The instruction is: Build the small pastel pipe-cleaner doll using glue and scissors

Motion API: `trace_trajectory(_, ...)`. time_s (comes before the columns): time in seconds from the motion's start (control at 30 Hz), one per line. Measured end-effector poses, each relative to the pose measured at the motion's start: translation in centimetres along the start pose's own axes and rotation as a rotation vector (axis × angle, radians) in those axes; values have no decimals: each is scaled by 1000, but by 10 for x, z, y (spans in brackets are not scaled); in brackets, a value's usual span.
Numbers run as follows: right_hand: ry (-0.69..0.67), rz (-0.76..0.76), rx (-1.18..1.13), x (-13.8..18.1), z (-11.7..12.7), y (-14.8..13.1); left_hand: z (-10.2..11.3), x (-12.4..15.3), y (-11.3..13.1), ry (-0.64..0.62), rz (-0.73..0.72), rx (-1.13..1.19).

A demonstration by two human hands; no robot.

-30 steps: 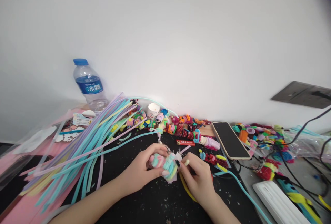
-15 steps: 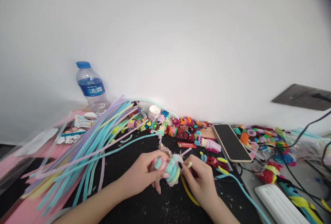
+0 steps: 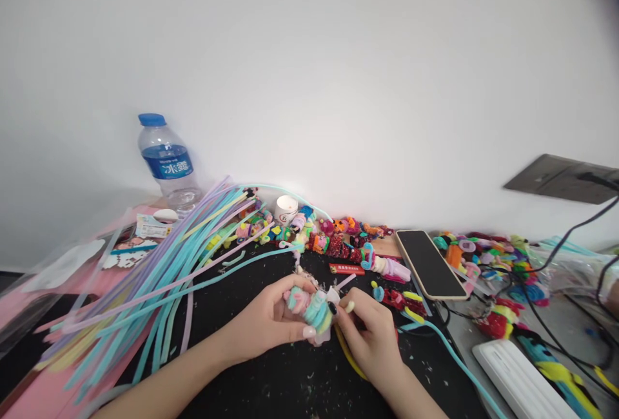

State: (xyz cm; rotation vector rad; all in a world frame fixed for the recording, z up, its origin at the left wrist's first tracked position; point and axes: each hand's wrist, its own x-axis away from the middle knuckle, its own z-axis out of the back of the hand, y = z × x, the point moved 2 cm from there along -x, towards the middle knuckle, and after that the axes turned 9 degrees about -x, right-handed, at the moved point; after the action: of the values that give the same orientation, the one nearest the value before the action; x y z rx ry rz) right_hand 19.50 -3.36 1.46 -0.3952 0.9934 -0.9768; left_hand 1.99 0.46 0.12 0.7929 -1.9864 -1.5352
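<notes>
My left hand [image 3: 264, 322] is closed around a small pipe-cleaner figure [image 3: 315, 311] in fuzzy pink, turquoise and pale yellow coils. A black oval spot shows at the figure's right end. My right hand [image 3: 370, 332] pinches at that end with thumb and forefinger, and the short pale yellow tip of a pipe cleaner [image 3: 349, 307] sticks up from its fingers. What lies between the fingertips is partly hidden. A lilac stub [image 3: 346, 281] rises just behind the figure. Below the right hand a yellow pipe cleaner [image 3: 349, 356] curves over the black work surface [image 3: 285, 380].
Loose pastel pipe cleaners [image 3: 169, 290] lie fanned out at left, before a water bottle [image 3: 167, 164]. Several finished figures [image 3: 333, 242] line the wall by a paper cup [image 3: 285, 210]. At right are a phone [image 3: 431, 264], a white power bank [image 3: 520, 377] and black cables [image 3: 556, 335].
The figure has tipped slightly in my left hand, and its coils show at another angle. My right hand stays pinched at its end. The whole view has shifted a little.
</notes>
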Motion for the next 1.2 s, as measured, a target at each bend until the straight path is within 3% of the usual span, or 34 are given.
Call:
trace_trajectory(0.13,-27,12,-10,1,-2,-3,0,0,-3,26,-17,-4)
trace_trajectory(0.5,-101,33,-1,3,-7,-11,1,1,0,157,-46,-303)
trace_trajectory(0.73,-100,169,96,5,-7,-19,3,2,9,256,-86,-494)
trace_trajectory(0.9,-188,290,178,6,-12,-28,2,4,13,344,-158,-615)
trace_trajectory(1.07,-262,187,144,2,-10,-29,5,6,14,381,-182,-680)
trace_trajectory(1.2,-200,77,105,-1,0,-25,14,6,18,486,-188,-690)
